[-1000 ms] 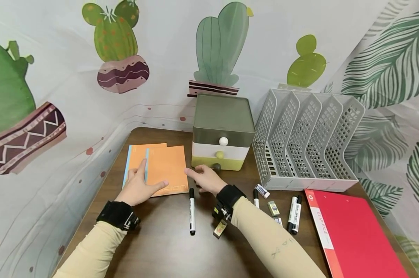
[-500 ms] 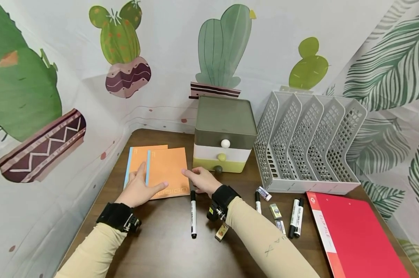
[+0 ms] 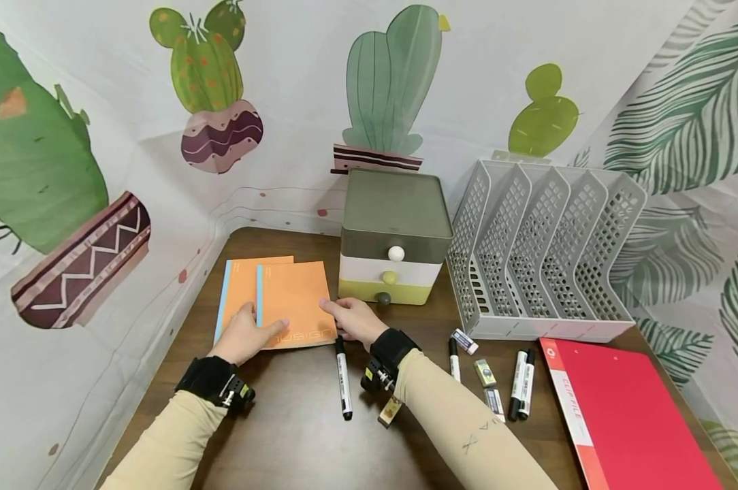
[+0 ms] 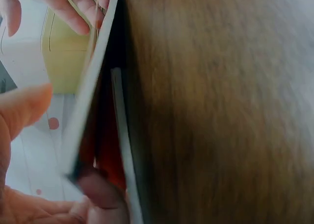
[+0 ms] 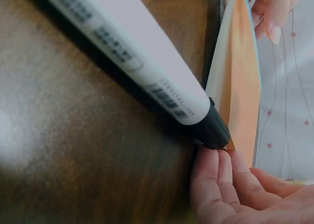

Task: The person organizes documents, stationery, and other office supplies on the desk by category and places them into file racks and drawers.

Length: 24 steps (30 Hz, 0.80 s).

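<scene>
Two orange notebooks with blue spines overlap at the table's left. My left hand (image 3: 246, 337) is at the spine side of the upper notebook (image 3: 295, 294); its thumb is over the cover and a fingertip is under the edge. My right hand (image 3: 359, 321) pinches the right edge near the lower corner, fingers beneath. In the left wrist view this notebook is tilted up, with a gap above the lower notebook (image 4: 126, 145). The lower notebook's cover shows at the left in the head view. A black-capped white marker (image 3: 344, 381) lies just in front, its cap close to my right fingers (image 5: 225, 170).
Behind stands a small drawer box (image 3: 396, 238) with round knobs. A grey file rack (image 3: 537, 327) is to its right, with a red clip file (image 3: 632, 408) in front. Markers (image 3: 519, 384) and erasers (image 3: 484, 373) lie scattered near my right forearm.
My right hand has come left onto the upper notebook's edge. My left fingers, spread across the covers before, have drawn in round its spine side. The marker's cap end has shifted slightly.
</scene>
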Each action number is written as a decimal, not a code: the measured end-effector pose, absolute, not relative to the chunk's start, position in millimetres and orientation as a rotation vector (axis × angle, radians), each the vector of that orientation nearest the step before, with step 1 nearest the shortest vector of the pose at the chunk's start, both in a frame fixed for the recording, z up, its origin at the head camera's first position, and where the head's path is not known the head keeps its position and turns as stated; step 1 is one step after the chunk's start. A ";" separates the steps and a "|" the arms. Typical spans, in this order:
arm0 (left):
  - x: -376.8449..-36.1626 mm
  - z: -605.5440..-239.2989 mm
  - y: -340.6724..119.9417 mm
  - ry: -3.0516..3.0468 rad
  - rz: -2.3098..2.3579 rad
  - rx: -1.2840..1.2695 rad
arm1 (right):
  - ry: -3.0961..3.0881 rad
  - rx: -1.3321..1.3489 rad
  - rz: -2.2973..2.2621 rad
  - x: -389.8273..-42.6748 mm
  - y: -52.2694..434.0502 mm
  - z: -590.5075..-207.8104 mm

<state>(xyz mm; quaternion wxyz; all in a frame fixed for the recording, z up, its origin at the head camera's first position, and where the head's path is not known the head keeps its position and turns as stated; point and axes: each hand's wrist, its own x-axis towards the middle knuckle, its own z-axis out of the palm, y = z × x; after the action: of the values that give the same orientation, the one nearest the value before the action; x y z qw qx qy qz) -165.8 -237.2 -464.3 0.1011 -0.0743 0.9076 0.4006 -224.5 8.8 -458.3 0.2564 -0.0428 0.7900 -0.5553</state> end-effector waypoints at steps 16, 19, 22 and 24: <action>-172.5 -481.5 -240.0 2.433 1.559 -0.300 | 2.145 -0.143 -1.564 -222.6 11.0 -463.8; -171.7 -482.2 -237.6 2.376 1.695 -0.340 | 2.139 -0.146 -1.576 -222.0 10.1 -464.0; -169.7 -481.9 -238.2 2.321 1.838 -0.357 | 2.145 -0.160 -1.581 -222.1 9.8 -465.0; -167.8 -482.1 -241.3 2.280 1.929 -0.345 | 2.158 -0.186 -1.584 -222.3 10.6 -465.5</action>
<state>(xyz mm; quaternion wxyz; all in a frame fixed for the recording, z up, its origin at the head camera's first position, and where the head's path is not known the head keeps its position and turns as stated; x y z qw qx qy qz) -167.8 -241.3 -482.1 0.0675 -0.1145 0.7566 0.6402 -222.3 10.6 -465.5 0.2269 -0.0674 0.7832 -0.5749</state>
